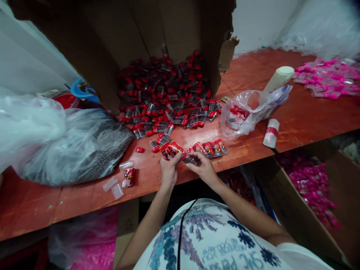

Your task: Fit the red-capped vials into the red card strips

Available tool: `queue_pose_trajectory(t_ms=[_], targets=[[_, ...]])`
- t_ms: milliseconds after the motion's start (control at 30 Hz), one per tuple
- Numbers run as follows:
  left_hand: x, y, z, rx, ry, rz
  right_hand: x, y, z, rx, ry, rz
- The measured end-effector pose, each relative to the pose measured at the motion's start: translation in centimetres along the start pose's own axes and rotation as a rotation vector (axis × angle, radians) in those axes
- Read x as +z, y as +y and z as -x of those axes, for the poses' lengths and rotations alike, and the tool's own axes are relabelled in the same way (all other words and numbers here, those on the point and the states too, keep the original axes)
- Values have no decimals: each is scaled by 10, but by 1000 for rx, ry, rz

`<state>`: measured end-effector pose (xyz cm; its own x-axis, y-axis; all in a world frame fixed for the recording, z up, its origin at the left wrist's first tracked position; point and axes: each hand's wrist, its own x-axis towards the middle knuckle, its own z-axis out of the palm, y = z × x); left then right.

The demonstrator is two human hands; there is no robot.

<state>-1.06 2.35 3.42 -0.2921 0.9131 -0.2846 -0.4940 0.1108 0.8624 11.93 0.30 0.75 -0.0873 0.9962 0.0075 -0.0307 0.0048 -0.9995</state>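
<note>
- Since everything is happening on top of it, starting with the red-brown table (309, 116): it's running under the fingers and stretching off to both sides of them.
- Big cardboard box (180, 30) is standing just beyond the fingers, its open side facing them.
- Fat plastic bag of black beads (81, 146) is slumping on the table, off to the left of the fingers.
- Huge pile of red-capped containers (165, 90) is spilling out of the box toward the fingertips, dark stuff showing through the clear sides.
- Pink-capped pile (329, 77) is lying well off to the right of the fingers and farther back.
- Thin clear bag (240, 125) is sitting beyond the right fingers and to their right, with red bits showing inside.
- Left hand (168, 170) is pinching, thumb and fingers clamped on some red printed packets (176, 147), so those are sticking up right at the fingertips, above the table.
- Right hand (205, 168) is closing thumb and fingertips on a dark-looking piece (192, 161) just beside the packets; can't tell if the two are joined.
- Row of red packets (209, 149) is lying just past the right fingers.
- Clear containers (117, 191) are lying left of the left fingers, near a lone red packet (129, 177).
- Little red cap (140, 149) is sitting left of the left fingertips.
</note>
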Motion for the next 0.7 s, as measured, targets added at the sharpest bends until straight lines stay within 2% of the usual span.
queue_pose_trajectory(t_ms=[267, 400, 567, 700], targets=[[-2, -6, 0, 4, -84, -9, -5, -1, 0, -33, 52, -74], [2, -4, 1, 30, -113, -20, -5, 0, 2, -66, 83, -35], [6, 2, 1, -38, -215, -54, -10, 2, 2, -9, 59, -157], [10, 3, 1, -76, -198, -104, -18, 0, 1, -70, 67, -25]])
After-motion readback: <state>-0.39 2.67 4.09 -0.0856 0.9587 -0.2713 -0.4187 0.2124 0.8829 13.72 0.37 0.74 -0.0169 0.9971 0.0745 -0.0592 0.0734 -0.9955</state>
